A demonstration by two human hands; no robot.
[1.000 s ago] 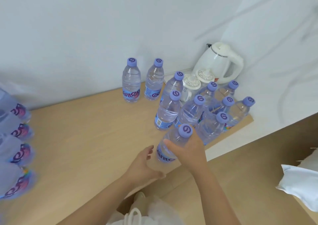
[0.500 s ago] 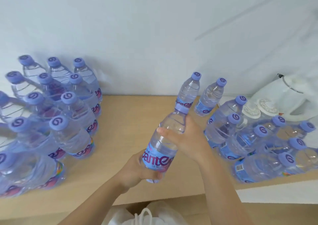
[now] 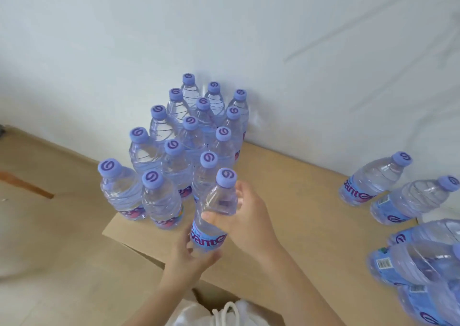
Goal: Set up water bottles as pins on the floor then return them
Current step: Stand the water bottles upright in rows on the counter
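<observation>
At the lower centre of the frame both hands hold one water bottle upright over the wooden worktop. The left hand grips its base; the right hand wraps its upper body. A cluster of bottles stands just behind it; more bottles stand at right.

A light wooden shelf carries a bottle cluster at left, more bottles at right.

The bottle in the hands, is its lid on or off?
On. The held water bottle has its purple cap sitting on the neck, while the right hand and left hand grip its body.
</observation>
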